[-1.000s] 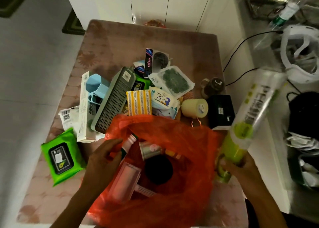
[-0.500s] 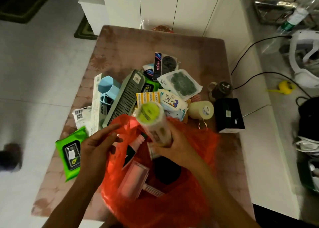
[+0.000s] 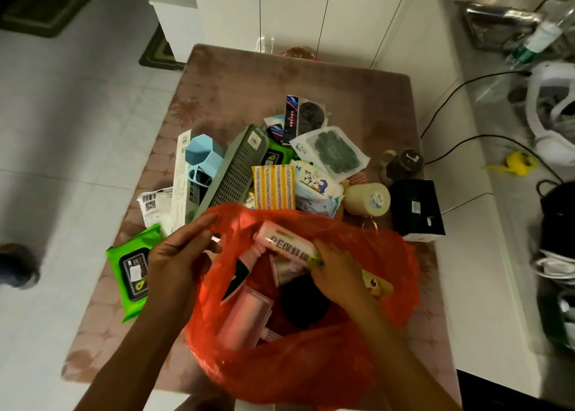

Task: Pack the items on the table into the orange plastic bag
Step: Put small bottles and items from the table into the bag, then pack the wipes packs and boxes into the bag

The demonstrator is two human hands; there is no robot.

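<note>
The roll of cling film (image 3: 294, 248), which my right hand (image 3: 339, 278) held up outside the bag a second ago, now lies across the mouth of the orange bag (image 3: 311, 364) at lower centre. That puts this item nearly packed; it only needs releasing. Its long axis runs diagonally, one end toward the upper left of the frame, the green end toward the lower right. My right fingers are wrapped around its middle. My left hand (image 3: 177, 264) pinches the bag's rim at the left, holding the mouth open. Beyond it the table (image 3: 280, 80) still carries plenty: a green wipes pack (image 3: 130, 267), a grey grater (image 3: 236, 174), a black box (image 3: 415, 208).
</note>
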